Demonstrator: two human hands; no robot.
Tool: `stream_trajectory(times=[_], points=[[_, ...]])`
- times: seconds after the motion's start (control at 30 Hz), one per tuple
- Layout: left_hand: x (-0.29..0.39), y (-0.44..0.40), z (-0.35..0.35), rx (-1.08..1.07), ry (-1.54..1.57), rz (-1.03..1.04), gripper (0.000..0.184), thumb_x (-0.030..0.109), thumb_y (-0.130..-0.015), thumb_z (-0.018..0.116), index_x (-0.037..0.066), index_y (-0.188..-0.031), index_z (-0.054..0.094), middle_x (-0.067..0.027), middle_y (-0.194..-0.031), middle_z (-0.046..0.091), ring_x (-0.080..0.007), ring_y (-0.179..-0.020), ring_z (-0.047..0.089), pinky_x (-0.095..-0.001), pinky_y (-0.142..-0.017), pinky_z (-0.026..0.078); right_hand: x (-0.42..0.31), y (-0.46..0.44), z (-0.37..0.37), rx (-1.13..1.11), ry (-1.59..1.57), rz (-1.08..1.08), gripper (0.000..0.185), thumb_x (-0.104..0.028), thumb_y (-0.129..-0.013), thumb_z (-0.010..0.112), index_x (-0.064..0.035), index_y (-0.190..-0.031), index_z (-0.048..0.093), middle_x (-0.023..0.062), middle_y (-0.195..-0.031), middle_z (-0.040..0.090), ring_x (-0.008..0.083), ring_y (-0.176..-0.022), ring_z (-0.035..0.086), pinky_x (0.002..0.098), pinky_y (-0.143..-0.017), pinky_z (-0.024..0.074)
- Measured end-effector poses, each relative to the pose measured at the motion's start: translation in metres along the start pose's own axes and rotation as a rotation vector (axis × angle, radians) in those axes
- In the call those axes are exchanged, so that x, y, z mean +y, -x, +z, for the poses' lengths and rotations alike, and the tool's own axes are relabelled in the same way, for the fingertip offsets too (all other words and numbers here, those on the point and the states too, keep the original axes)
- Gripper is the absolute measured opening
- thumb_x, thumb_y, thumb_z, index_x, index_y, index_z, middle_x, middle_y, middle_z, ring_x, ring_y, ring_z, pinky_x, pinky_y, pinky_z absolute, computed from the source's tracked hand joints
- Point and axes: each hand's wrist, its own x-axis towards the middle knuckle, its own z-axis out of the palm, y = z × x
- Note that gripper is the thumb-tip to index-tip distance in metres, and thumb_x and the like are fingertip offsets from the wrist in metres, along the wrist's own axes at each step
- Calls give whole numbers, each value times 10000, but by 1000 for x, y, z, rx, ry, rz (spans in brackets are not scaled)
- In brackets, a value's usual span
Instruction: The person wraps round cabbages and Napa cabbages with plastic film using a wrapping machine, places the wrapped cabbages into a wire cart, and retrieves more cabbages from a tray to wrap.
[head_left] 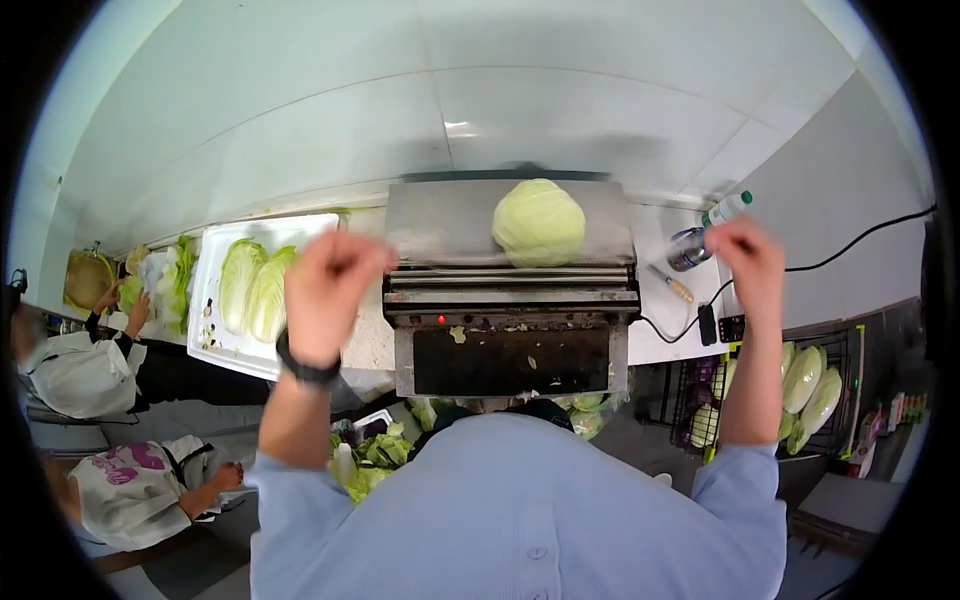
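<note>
A round pale-green cabbage [538, 223] rests on the rear metal plate of a film-wrapping machine [510, 290], whose small red light is lit. My left hand [335, 285], slightly blurred, is raised between the machine and a white tray, fingers curled together. On the other side, my right hand [748, 255] is held up near a dark bottle [687, 249], its fingers also drawn in. Whatever either hand may pinch is too thin or blurred to make out. Neither hand touches the cabbage.
Two napa cabbages lie in the white tray [212, 268]. A wooden-handled tool [680, 290], a green-capped bottle [727, 209] and a black cable [860, 238] are at right. A crate [845, 400] holds wrapped napa cabbages. Two people [80, 370] are at left.
</note>
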Motion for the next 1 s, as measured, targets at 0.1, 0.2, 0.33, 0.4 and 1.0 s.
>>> stream_trajectory(times=[0.1,0.2,0.33,0.4,1.0], points=[[-32,-108,13,2,105,-26,86,22,-903,654,-42,-911,597,-126,-906,702,-183,-872,695,-278,-789,565,18,-90,33,1,-161,126,116,-68,-852,713,31,-911,710,45,-794,680,104,-742,609,247,-695,488],[-89,-194,51,65,252,-98,85,13,-895,647,-47,-918,592,-162,-954,701,-212,-869,700,-282,-770,587,84,-162,82,-23,-318,199,149,-79,-856,713,37,-949,712,57,-792,680,108,-717,618,241,-680,506],[-208,-259,105,145,150,-303,84,-22,-864,673,-53,-903,605,-167,-911,705,-223,-807,704,-302,-702,599,174,-198,149,-65,-199,342,134,-90,-842,731,34,-890,720,56,-747,678,108,-633,613,243,-609,513],[-220,-254,128,187,36,-436,81,-16,-871,672,-60,-920,624,-174,-895,705,-222,-786,706,-300,-675,596,202,-200,177,-93,-114,414,126,-88,-825,743,32,-859,724,59,-718,675,107,-603,606,244,-581,509],[-251,-255,169,-183,-893,-500,303,101,-846,594,25,-1131,663,-199,-1206,657,-349,-1155,616,-411,-980,506,260,-204,234,-589,550,293,224,-176,-652,763,-82,-854,775,121,-821,731,254,-787,692,372,-724,546]])
